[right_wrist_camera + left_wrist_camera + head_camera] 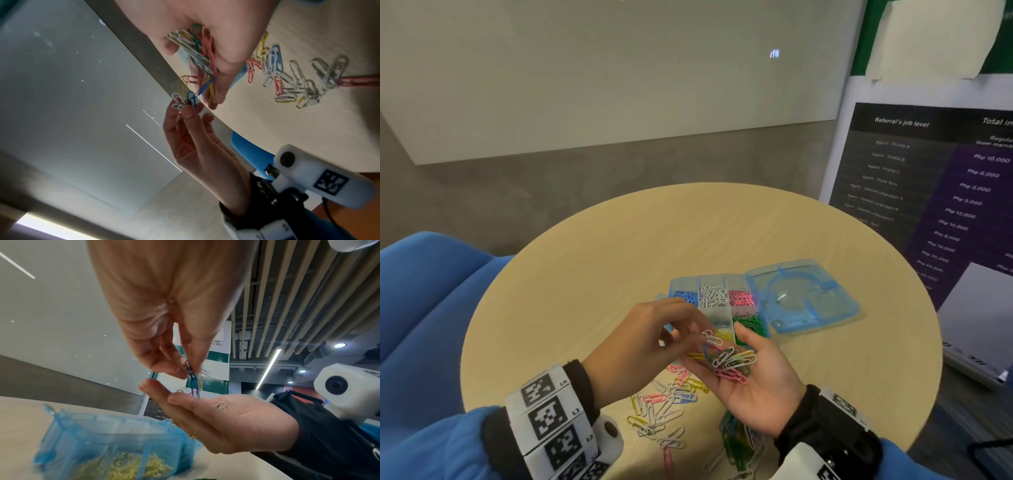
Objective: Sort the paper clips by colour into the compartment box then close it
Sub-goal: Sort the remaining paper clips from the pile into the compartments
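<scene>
**Left hand picks clips from a handful in the right palm**

The left hand [650, 329] hangs palm-down above the right, its thumb and fingertips pinched on a small tangle of paper clips [186, 100]: a blue one and a white one show plainly in the right wrist view, with a further blue clip dangling from them toward the palm below. The right hand [760, 383] lies palm-up, fingers relaxed and only gently cupped, carrying a mixed handful of clips [732, 363] in white, pink, yellow, green and blue.

Both hands hover just over the near edge of the compartment box [678, 286], a translucent blue case standing open on the bench [619, 246]. Its far row holds blue clips [686, 296], white clips [713, 295] and pink clips [741, 298], each in a separate compartment; green clips [751, 323] fill a nearer right compartment, and yellow clips [127, 467] fill one under the hands. The lid [803, 296] lies flat, swung open to the right of the box.

Nearer the person, a loose pile of unsorted clips [664, 407] is scattered on the bench, with a mostly green heap [736, 442] partly hidden beneath the right wrist. A blue chair [431, 291] stands left of the bench, and a printed poster [935, 192] stands to the right.
</scene>
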Action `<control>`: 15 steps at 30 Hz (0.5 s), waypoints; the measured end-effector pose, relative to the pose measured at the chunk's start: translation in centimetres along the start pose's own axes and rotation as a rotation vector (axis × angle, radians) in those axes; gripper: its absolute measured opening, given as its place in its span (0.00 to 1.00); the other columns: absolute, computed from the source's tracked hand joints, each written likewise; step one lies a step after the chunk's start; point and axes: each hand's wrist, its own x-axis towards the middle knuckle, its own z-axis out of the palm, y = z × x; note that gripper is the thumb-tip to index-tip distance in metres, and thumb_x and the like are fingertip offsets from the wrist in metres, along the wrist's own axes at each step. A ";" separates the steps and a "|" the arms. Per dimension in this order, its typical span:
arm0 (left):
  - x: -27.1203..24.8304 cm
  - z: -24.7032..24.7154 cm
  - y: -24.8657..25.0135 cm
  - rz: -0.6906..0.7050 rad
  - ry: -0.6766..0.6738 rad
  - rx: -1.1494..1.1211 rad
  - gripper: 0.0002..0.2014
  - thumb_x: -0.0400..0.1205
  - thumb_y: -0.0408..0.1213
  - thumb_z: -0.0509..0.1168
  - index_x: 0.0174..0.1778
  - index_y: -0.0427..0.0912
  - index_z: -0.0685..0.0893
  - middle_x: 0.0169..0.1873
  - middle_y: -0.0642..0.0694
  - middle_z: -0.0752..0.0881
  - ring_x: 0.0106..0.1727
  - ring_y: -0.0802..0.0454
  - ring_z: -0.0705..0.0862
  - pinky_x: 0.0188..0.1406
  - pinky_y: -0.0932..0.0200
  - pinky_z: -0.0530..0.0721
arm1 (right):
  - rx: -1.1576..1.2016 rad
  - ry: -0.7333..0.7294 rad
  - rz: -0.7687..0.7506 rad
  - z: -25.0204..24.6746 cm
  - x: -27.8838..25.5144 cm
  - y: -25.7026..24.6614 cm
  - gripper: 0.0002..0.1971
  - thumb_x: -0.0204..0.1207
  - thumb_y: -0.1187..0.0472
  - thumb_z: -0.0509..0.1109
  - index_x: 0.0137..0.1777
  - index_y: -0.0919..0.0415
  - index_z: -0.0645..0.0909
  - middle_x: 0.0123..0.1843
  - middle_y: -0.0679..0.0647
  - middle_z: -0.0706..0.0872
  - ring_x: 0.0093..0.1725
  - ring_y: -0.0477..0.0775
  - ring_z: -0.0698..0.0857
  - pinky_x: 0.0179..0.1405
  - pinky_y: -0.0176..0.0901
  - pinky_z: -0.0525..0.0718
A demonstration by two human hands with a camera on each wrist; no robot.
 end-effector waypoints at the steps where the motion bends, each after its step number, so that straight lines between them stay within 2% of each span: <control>1: 0.0 -0.1 0.0 -0.015 -0.003 -0.016 0.03 0.83 0.42 0.68 0.49 0.53 0.87 0.41 0.59 0.86 0.45 0.54 0.85 0.40 0.62 0.83 | 0.008 0.011 -0.004 0.0 0.0 0.0 0.33 0.86 0.45 0.51 0.66 0.77 0.81 0.71 0.72 0.79 0.74 0.65 0.76 0.80 0.58 0.67; 5: 0.4 -0.1 -0.1 -0.040 -0.060 0.000 0.02 0.84 0.43 0.66 0.48 0.54 0.84 0.41 0.58 0.88 0.44 0.56 0.84 0.40 0.61 0.81 | 0.022 0.034 -0.020 0.2 0.1 0.1 0.31 0.86 0.47 0.53 0.61 0.77 0.83 0.70 0.72 0.80 0.61 0.66 0.84 0.69 0.61 0.78; 9: 0.9 0.0 0.5 -0.029 -0.059 0.025 0.04 0.85 0.45 0.65 0.49 0.51 0.85 0.41 0.56 0.89 0.42 0.59 0.84 0.40 0.69 0.75 | 0.043 0.036 -0.018 0.4 -0.1 0.3 0.29 0.87 0.50 0.54 0.59 0.78 0.84 0.61 0.73 0.85 0.54 0.68 0.88 0.71 0.62 0.77; 12: 1.4 0.0 1.0 -0.071 -0.066 -0.085 0.05 0.84 0.42 0.65 0.48 0.47 0.84 0.40 0.53 0.90 0.40 0.64 0.86 0.41 0.74 0.76 | 0.071 0.011 0.001 0.2 -0.5 0.4 0.31 0.87 0.49 0.52 0.60 0.79 0.84 0.63 0.73 0.84 0.57 0.70 0.88 0.62 0.64 0.81; 15: 2.3 -0.3 0.7 -0.041 -0.048 -0.075 0.07 0.83 0.47 0.65 0.46 0.49 0.84 0.40 0.53 0.89 0.42 0.59 0.85 0.39 0.67 0.76 | 0.126 0.008 0.022 -0.3 -0.6 0.2 0.32 0.87 0.49 0.50 0.64 0.81 0.80 0.66 0.75 0.82 0.64 0.74 0.83 0.56 0.68 0.81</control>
